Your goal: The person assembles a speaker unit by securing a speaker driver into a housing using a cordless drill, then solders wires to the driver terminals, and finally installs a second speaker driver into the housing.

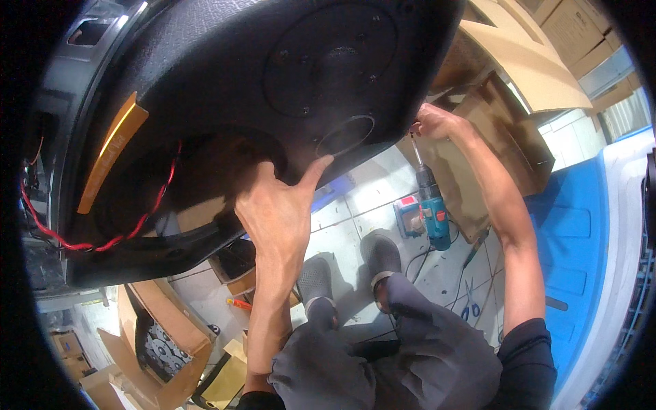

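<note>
A large black textured moulded cabinet [205, 61] with round openings, which looks like a speaker box, fills the upper left. My left hand [277, 212] grips the rim of its big opening, fingers curled out of sight inside, thumb stretched toward a smaller ringed hole [345, 135]. By the cabinet's right edge my right hand [441, 123] has its fingers pinched together; what they hold is too small to make out. Just below those fingers is the bit of a teal power drill [434, 208]; whether they touch is unclear. A twisted red and black wire [147, 217] hangs across the opening.
Cardboard boxes [502, 130] stand at the right, with an opened carton [181, 335] at the lower left. Blue-handled scissors [471, 301] and cables lie on the white tiles. A blue plastic piece [567, 253] borders the right side. My feet [345, 270] are below the cabinet.
</note>
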Motion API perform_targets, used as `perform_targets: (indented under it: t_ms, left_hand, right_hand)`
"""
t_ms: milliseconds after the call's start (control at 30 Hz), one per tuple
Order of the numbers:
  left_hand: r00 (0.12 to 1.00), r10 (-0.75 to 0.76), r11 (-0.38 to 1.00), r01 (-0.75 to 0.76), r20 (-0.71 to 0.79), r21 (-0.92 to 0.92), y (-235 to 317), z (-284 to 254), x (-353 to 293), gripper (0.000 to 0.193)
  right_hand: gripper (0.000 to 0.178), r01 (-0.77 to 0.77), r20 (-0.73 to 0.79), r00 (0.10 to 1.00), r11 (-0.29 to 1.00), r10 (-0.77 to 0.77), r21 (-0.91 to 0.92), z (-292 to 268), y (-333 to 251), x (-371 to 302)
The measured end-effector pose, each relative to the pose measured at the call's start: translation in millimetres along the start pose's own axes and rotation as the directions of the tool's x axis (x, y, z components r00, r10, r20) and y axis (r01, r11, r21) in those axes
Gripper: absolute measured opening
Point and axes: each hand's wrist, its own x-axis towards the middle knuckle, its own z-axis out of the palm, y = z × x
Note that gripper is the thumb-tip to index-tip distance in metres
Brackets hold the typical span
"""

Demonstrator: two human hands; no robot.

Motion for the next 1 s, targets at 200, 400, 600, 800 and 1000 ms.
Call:
perform_targets:
  t_ms: [200, 400, 600, 800, 1000]
  left_hand:
    - [0.998, -0.05, 0.999, 0.05, 0.032, 0.003, 3, 0, -1, 0.058]
    - [0.998, -0.053, 0.998, 0.053, 0.028, 0.018, 3, 0, 1, 0.058]
    - [0.997, -0.065, 0.998, 0.064, 0.029, 0.013, 3, 0, 0, 0.058]
    - [0.997, -0.07, 0.997, 0.069, 0.015, 0.033, 4, -1, 2, 0.06]
    - [0.993, -0.109, 0.994, 0.108, 0.041, 0.017, 7, -3, 1, 0.061]
  right_hand:
    - [0.016, -0.03, -0.028, 0.999, 1.0, 0.03, 0.003, -8, -14, -14]
    - [0.015, 0.07, -0.036, 0.997, 0.998, -0.07, -0.006, -5, -7, -6]
    - [0.016, 0.091, -0.012, 0.996, 0.996, -0.091, -0.01, -5, -8, -5]
    - [0.018, 0.026, 0.001, 1.0, 1.0, -0.026, 0.013, -12, -18, -12]
    - [0.026, 0.004, 0.028, 1.0, 0.996, -0.006, 0.084, -14, -19, -11]
